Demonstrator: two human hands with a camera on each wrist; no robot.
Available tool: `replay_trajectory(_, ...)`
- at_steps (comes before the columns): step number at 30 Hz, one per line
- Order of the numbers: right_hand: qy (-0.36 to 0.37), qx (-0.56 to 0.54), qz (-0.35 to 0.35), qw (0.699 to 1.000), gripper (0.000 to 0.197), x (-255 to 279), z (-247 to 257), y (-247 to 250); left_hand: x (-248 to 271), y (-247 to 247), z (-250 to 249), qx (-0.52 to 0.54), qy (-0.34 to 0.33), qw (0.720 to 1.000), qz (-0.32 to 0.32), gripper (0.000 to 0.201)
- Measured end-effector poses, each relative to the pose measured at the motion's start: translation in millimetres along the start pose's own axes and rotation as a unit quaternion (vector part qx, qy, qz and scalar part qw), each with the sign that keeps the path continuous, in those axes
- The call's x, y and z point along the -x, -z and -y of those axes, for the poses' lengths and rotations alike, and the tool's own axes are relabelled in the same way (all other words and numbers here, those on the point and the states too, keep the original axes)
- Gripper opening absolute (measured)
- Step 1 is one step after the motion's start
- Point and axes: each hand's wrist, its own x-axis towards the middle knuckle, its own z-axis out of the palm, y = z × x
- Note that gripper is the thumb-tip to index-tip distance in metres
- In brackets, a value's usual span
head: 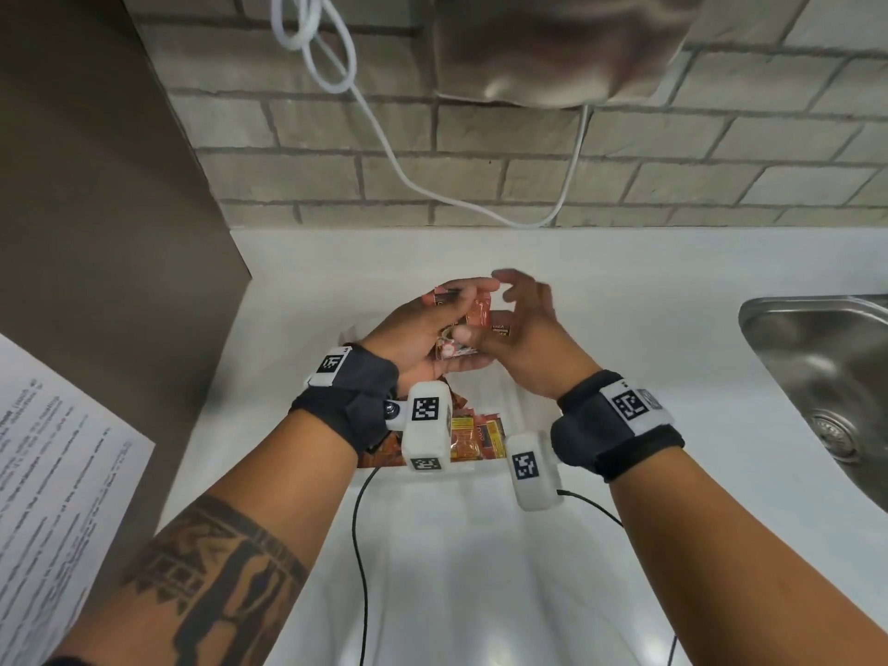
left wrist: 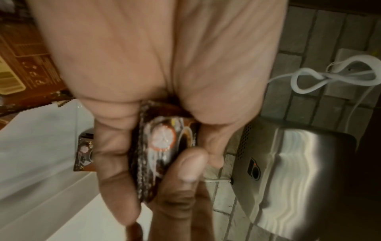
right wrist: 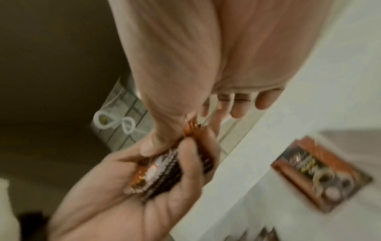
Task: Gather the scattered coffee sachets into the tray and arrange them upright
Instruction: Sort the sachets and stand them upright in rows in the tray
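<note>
— What have you got in your hands?

— My left hand (head: 423,329) is curled round a bundle of coffee sachets (head: 454,341), thumb on one side and fingers on the other, in the middle of the head view, raised above the white worktop (head: 624,305). In the left wrist view the stack (left wrist: 163,146) sits edge-on between my fingers and thumb.

— And the right one?

— My right hand (head: 521,329) is pressed up against the same bundle from the right side. Its thumb lies on the sachets beside my left thumb, and the other fingers are loosely bent and lifted above the top edge; the picture is blurred there, so I can't tell whether they touch the packets.

— Where are the rest of the sachets?

— More sachets (head: 473,437) lie just below my wrists, lower in the frame, largely hidden behind the wrist cameras. I can't make out the tray's edges from here. One loose sachet (right wrist: 321,174) lies flat on the worktop at the lower right of the right wrist view, and another one (left wrist: 83,153) shows at the left of the left wrist view, behind my fingers.

— Anything else around?

— A steel sink (head: 817,377) at the right edge, a brick wall (head: 480,161) across the top with a white cable (head: 384,151) hanging down it, a metal appliance (head: 552,45) on the wall above, and a printed sheet (head: 57,449) at the lower left.
</note>
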Motion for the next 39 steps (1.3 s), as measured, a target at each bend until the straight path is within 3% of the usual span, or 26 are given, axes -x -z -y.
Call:
replay_trajectory(4,0.093,0.019,-0.034,0.995,0.078,1,2,9,-6,-1,6,0.006,0.011,0.999,-0.037,0.035)
replay_trajectory(8,0.083,-0.014,-0.01,0.996,0.055,2,-8,8,-9,-4,10,0.063,0.027,0.997,-0.028,0.023)
replay_trajectory(10,0.072,-0.047,-0.01,0.996,0.049,5,-12,10,-9,-2,13,0.074,0.022,0.997,-0.007,0.031)
replay_trajectory(13,0.046,-0.071,0.007,0.996,0.048,5,-16,17,-9,-1,19,0.029,0.011,1.0,-0.003,0.046)
replay_trajectory(17,0.027,-0.113,0.014,0.993,0.012,-2,-14,36,-12,-5,24,-0.037,0.011,0.999,-0.022,0.041)
replay_trajectory(19,0.026,-0.092,0.018,0.995,0.005,-8,-15,44,-15,-9,27,-0.074,0.009,0.997,-0.03,0.04)
replay_trajectory(24,0.012,-0.086,0.04,0.995,0.009,-18,-16,56,-19,-16,30,-0.113,-0.036,0.992,-0.049,0.051)
replay_trajectory(27,0.018,-0.092,0.038,0.995,0.006,-21,-13,61,-22,-16,29,-0.133,-0.058,0.987,-0.062,0.044)
replay_trajectory(33,0.057,0.024,0.042,0.997,0.01,-29,-10,68,-21,-10,30,-0.184,-0.079,0.976,-0.09,0.042)
replay_trajectory(39,0.065,0.047,0.042,0.996,0.009,-38,1,74,-25,-7,28,-0.239,-0.138,0.954,-0.12,0.043)
